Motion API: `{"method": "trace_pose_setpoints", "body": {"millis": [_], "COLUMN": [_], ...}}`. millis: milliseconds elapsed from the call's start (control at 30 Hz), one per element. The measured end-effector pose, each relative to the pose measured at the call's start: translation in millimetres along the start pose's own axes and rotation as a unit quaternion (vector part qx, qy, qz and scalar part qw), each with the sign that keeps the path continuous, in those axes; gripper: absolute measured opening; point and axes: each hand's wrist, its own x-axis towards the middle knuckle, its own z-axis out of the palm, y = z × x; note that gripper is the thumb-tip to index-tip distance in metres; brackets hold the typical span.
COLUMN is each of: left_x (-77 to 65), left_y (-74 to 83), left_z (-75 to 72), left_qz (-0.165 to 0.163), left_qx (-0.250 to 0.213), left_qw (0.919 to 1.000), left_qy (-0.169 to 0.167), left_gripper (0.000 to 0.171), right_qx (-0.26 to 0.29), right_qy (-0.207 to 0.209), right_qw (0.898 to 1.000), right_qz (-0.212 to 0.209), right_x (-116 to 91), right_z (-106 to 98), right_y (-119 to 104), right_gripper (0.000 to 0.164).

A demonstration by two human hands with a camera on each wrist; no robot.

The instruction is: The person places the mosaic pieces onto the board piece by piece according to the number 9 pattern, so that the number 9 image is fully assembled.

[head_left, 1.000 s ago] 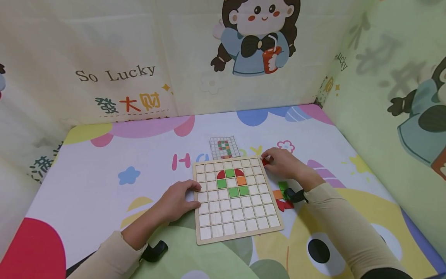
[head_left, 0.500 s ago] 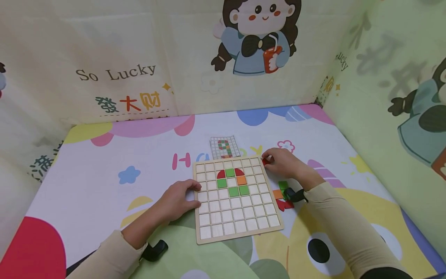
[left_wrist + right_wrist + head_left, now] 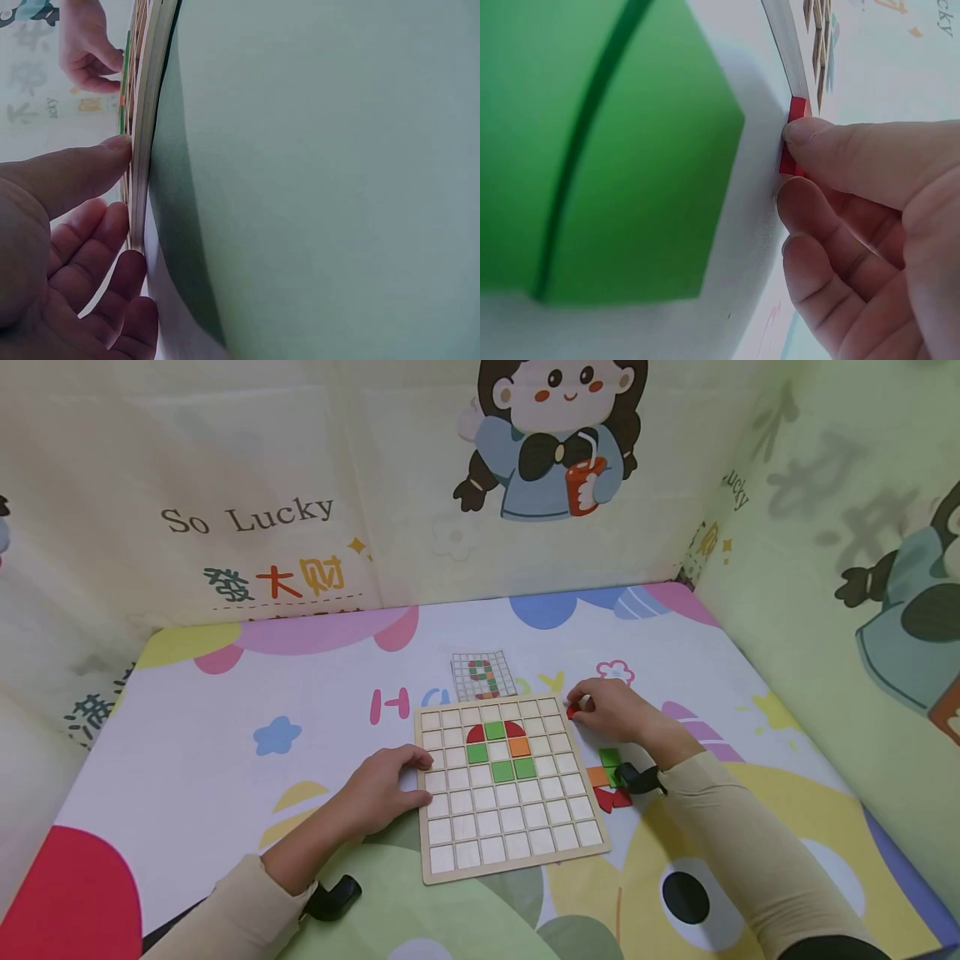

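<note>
In the head view, a wooden grid board [image 3: 468,857] lies on the table, with several red, green and orange tiles set in its upper cells. My left hand [image 3: 378,789] rests against the board's left edge, thumb and fingertips touching it. At the far right corner, my right hand [image 3: 611,708] pinches a small red tile [image 3: 573,713] just beside the board. The right wrist view shows that red tile [image 3: 793,161] under the thumb, close to the board's side; most of its shape is hidden by the fingers.
A printed pattern card [image 3: 461,681] lies behind the board, its near edge at the board's far edge. Loose green tiles [image 3: 609,757], an orange tile [image 3: 597,777] and red tiles [image 3: 621,798] lie right of the board, partly hidden by the right wrist's black camera [image 3: 637,778].
My right hand has shifted slightly to the right and nearer with the red tile, away from the board's corner. The left hand and the board stay where they were.
</note>
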Motion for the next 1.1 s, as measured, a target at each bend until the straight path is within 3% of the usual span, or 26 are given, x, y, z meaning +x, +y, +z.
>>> {"method": "trace_pose_setpoints", "body": {"millis": [667,1100], "left_x": [-1.2,-0.9], "left_y": [0.5,-0.4], "left_z": [1.2,1.0], "left_qz": [-0.008,-0.002], "left_qx": [-0.003,-0.001], "left_qw": [1.0000,1.0000], "left_qy": [0.002,0.002], "left_gripper": [0.036,0.035], "right_qx": [-0.044,-0.022], "right_qy": [0.017,0.021], "right_qw": [0.999,0.999], "right_qz": [0.006,-0.030], "right_x": [-1,-6], "right_z": [-3,-7], "right_y": [-3,-23], "right_gripper": [0.026,0.028]}}
